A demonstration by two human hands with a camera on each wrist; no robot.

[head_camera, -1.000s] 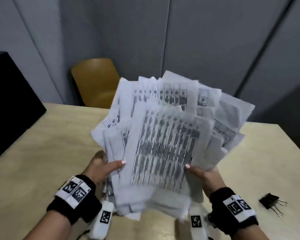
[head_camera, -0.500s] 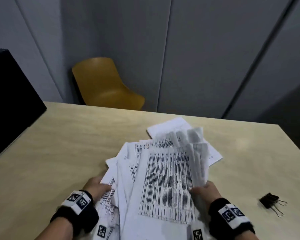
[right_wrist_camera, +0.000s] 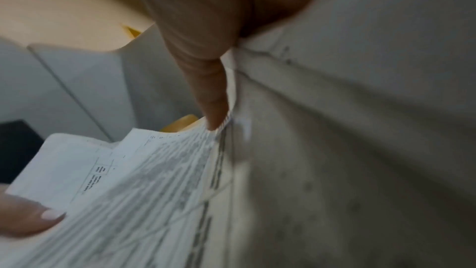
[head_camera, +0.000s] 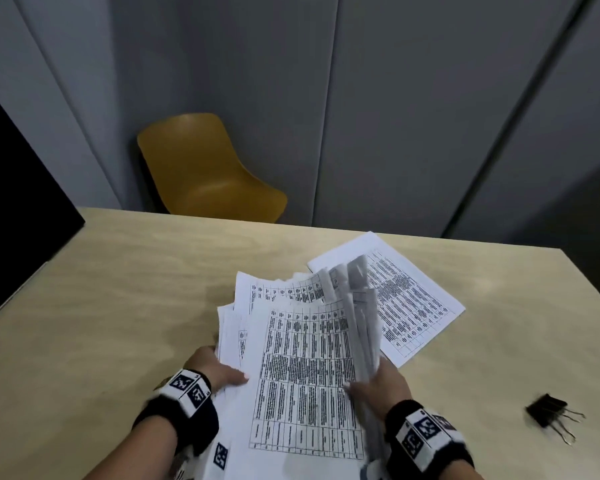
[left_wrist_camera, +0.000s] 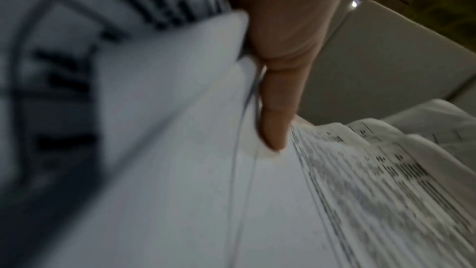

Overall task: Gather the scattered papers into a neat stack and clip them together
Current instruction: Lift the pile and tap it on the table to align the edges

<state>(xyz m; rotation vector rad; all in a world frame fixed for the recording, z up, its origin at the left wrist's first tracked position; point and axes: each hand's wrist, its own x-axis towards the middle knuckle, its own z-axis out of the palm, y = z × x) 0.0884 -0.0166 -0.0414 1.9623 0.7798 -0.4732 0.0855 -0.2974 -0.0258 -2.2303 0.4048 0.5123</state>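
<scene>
An untidy bundle of printed papers (head_camera: pixel 302 368) with tables lies low over the wooden table (head_camera: pixel 118 306), sheets fanned out at the top. My left hand (head_camera: pixel 219 368) grips its left edge, thumb on the top sheet. My right hand (head_camera: pixel 378 382) grips the right edge, where several sheets curl upward. In the left wrist view a thumb (left_wrist_camera: pixel 278 93) presses on the papers (left_wrist_camera: pixel 206 191). The right wrist view shows my thumb (right_wrist_camera: pixel 208 93) on the sheets (right_wrist_camera: pixel 154 191). One printed sheet (head_camera: pixel 406 299) lies flat on the table behind the bundle. A black binder clip (head_camera: pixel 548 408) sits at the right.
A yellow chair (head_camera: pixel 201 171) stands beyond the table's far edge. A black box-like object (head_camera: pixel 11 188) rises at the left. Grey wall panels (head_camera: pixel 395 98) close the back. Bare tabletop lies left of the papers and between them and the clip.
The bundle was held up facing me a second ago; both hands have brought it down to the table. One sheet now lies separately behind it. The clip has not moved.
</scene>
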